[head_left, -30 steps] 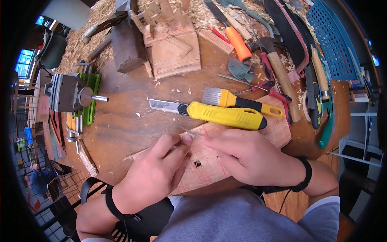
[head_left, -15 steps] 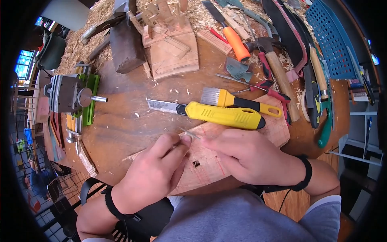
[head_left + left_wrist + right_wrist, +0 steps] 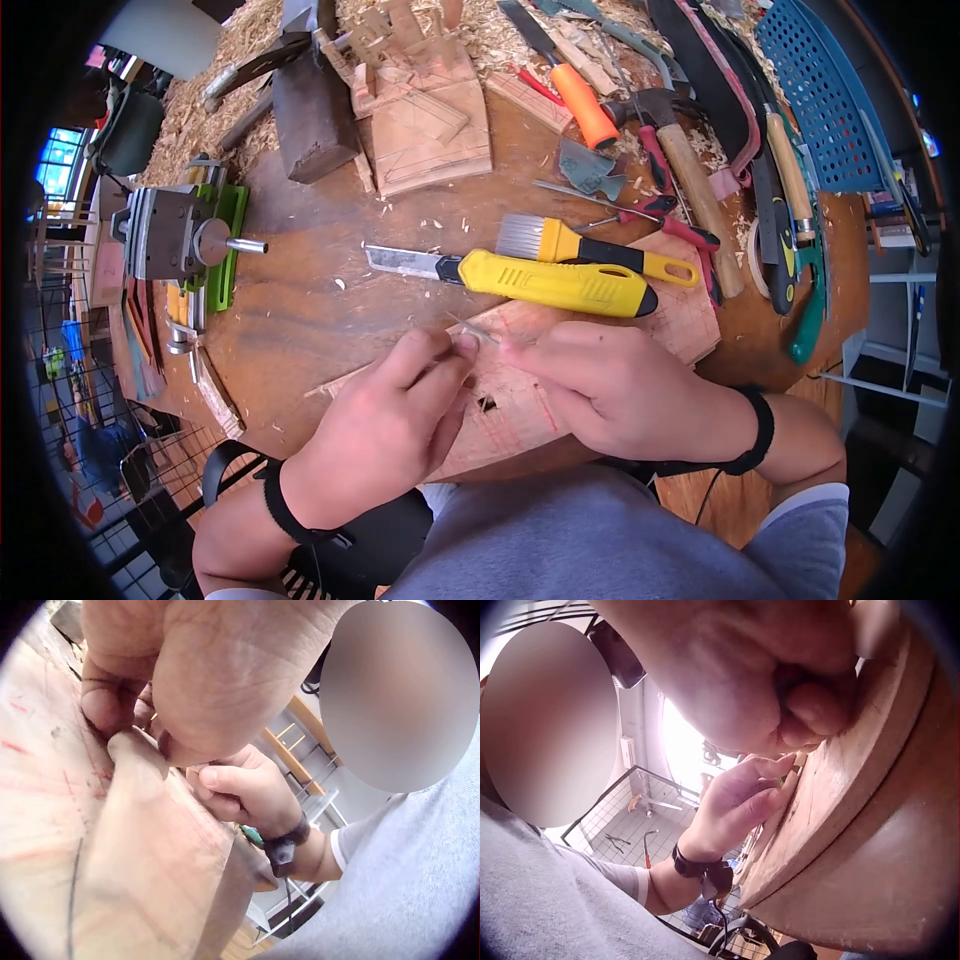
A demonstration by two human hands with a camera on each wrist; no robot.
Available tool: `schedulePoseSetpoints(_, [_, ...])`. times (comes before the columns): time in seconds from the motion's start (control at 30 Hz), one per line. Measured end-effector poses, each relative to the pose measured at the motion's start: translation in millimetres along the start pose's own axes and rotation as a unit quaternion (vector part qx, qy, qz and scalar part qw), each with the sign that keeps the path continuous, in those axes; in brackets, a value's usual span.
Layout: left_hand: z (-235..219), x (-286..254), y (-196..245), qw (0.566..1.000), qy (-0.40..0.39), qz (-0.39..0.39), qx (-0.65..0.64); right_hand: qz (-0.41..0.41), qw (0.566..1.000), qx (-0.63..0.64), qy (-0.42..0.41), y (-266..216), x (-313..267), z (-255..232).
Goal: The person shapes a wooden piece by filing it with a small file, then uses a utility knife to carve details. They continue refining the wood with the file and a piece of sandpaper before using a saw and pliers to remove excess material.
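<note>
A thin sliver [image 3: 473,327] pinched between the hands is too small to identify; fingers of the left hand [image 3: 385,425] and right hand [image 3: 630,390] hide parts of it from me. Both hands also cover portions of the marked board [image 3: 525,420]. The yellow knife [image 3: 550,285] hides the lower edge of the brush [image 3: 556,243]. Overhead, the top edge crops the blue basket [image 3: 825,95]. In each wrist view, the nearer hand is cut off above, and a blurred oval conceals the person's head.
</note>
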State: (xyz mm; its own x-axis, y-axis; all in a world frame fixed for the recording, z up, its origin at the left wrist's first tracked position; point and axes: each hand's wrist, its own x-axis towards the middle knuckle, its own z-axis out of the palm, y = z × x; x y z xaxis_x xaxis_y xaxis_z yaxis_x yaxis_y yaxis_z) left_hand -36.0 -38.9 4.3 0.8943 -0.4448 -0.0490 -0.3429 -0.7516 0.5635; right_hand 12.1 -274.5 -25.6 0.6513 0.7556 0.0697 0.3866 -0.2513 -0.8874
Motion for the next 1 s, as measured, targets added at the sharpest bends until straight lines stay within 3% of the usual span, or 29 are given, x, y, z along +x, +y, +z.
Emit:
schedulePoseSetpoints(0.37, [1.7,-0.2,1.4,1.000,0.004,-0.011,-0.004,-0.006,1.000,-0.016,0.000,-0.5,-4.3,0.1])
schedulePoseSetpoints(0.67, [1.6,-0.6,1.2,1.000,-0.009,0.008,0.028,0.039,0.998,0.047,-0.001,-2.1,-6.4,-3.1])
schedulePoseSetpoints(1.0, [2.4,1.8,2.5,0.999,-0.002,0.012,0.032,0.012,0.999,0.035,0.008,2.0,-7.3,-0.5])
